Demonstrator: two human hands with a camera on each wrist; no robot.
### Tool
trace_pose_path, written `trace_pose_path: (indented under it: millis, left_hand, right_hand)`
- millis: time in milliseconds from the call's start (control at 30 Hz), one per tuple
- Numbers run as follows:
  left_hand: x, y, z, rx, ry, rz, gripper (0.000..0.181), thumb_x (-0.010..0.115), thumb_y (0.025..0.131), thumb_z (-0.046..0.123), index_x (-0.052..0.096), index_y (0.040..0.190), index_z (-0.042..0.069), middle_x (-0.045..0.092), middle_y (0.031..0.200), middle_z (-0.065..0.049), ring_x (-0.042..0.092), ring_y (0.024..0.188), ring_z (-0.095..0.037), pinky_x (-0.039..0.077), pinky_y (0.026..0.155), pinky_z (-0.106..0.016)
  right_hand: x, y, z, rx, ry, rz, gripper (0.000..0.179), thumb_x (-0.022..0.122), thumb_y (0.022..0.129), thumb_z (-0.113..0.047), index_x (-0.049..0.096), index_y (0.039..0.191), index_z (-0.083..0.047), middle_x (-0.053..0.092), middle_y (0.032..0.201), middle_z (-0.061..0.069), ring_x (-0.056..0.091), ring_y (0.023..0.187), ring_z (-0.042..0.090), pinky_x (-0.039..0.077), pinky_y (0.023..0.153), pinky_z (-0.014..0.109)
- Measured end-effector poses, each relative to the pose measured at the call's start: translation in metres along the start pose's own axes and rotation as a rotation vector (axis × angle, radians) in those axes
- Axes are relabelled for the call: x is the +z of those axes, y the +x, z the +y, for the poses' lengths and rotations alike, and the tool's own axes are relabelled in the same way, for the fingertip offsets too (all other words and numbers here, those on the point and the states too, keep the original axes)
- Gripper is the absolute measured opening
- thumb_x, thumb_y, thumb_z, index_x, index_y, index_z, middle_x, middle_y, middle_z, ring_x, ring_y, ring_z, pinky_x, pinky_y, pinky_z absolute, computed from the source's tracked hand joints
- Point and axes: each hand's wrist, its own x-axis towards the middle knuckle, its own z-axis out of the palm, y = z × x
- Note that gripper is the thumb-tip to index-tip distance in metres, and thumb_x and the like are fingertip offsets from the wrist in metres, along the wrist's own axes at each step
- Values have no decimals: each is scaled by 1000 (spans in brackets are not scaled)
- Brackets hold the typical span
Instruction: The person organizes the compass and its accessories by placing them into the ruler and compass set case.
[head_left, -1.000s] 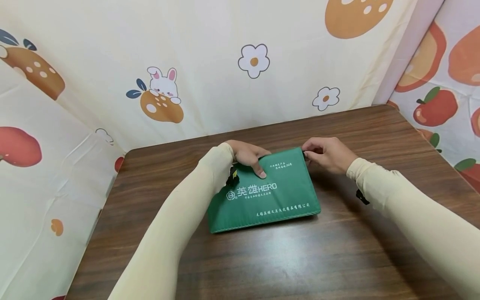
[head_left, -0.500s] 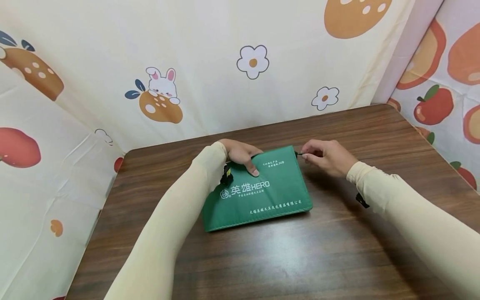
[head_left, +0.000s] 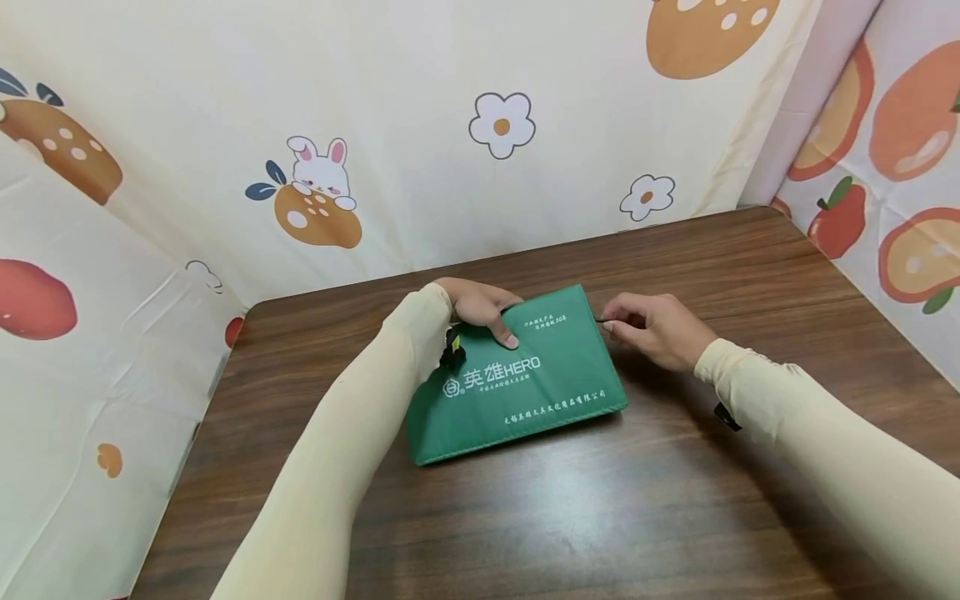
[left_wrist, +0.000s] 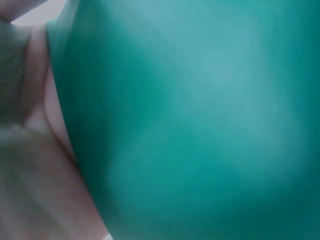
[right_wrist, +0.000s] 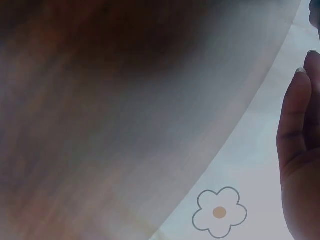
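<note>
A flat green pouch [head_left: 558, 367] with white "HERO" lettering lies on the table, slightly tilted to the view. My left hand [head_left: 480, 308] grips its far edge, thumb on top and the other fingers hidden behind or beneath it. Green fabric fills most of the left wrist view, with the palm [left_wrist: 45, 175] along its edge. At the pouch's right side, near the far corner, my right hand [head_left: 660, 332] pinches a small dark zipper pull [head_left: 599, 320] between thumb and index finger. Only part of the right hand [right_wrist: 300, 145] shows in the right wrist view; the pull is not visible there.
The brown wooden table [head_left: 525, 533] has a rounded far right corner. Behind it hangs a pale curtain [head_left: 420, 100] with rabbit, flower and fruit prints. Another fruit-print cloth [head_left: 847, 250] borders the right side.
The pouch has shifted a little left and turned slightly, along with my left hand. My right hand, with the zipper pull, has moved from the far right corner slightly down the right edge.
</note>
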Motion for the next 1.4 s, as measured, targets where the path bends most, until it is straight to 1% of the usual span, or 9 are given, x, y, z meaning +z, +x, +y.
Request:
trace_pose_path:
  millis: [233,400,533,633,733,833,1067,1300,1400]
  left_hand:
    - [-1,-3,-2,-2,-29,-3,58,67,97,20,39,147,9,63,125,-10,64,111,-25,50,97,-35]
    - [-2,-7,-1,-7,-37,7,59,67,97,20,37,147,9,63,125,-11,64,110,-25,51,97,-36]
    - [-3,-11,-5,12,-41,39,61,67,97,21,36,149,10,63,126,-10,64,111,-25,50,98,-35]
    - [-3,-16,-11,3,-101,94,61,68,97,21,37,149,12,63,125,-11,64,111,-26,50,97,-37]
    - [-3,-23,-18,-16,-180,145,60,68,96,19,39,148,14,64,123,-13,65,108,-28,52,95,-39]
    - [-3,-27,-25,-25,-246,171,57,69,96,18,42,146,14,65,121,-15,67,105,-30,54,93,-42]
    - [-5,-35,-39,9,-269,184,50,68,97,20,46,141,11,66,117,-17,68,102,-31,54,92,-43]
    - [-9,-42,-48,70,-263,166,42,65,99,22,51,135,7,67,114,-17,70,97,-28,56,87,-43]
    - [-9,-46,-53,77,-309,180,40,64,99,21,52,134,6,67,113,-17,70,95,-28,57,86,-44]
  right_hand:
    - [4,-4,-2,24,8,-4,11,71,93,-4,70,99,-14,67,80,-4,58,66,11,50,59,25]
    - [5,-5,-4,15,10,2,9,70,94,-7,70,99,-15,66,78,-6,57,64,9,50,58,25]
    - [6,-7,-7,-2,9,-5,11,69,94,-5,70,99,-15,67,81,-7,60,68,9,51,61,25]
    - [8,-12,-8,-18,10,-19,14,69,94,-2,70,99,-15,68,83,-8,61,71,8,53,63,26]
    - [11,-17,-9,-21,32,-30,17,69,93,0,70,100,-16,67,83,-8,62,68,6,54,62,27]
    - [14,-20,-10,-29,73,-32,18,68,93,1,69,101,-15,68,82,-5,63,64,7,56,60,30]
    - [15,-19,-13,-43,102,-22,18,67,94,2,69,101,-15,69,81,3,64,62,11,56,58,29]
    - [10,-14,-18,-64,65,11,12,69,95,-4,70,99,-15,67,77,0,58,62,8,50,56,24]
    - [10,-10,-20,-76,42,29,12,70,93,-2,71,98,-13,66,76,-1,57,63,8,48,56,23]
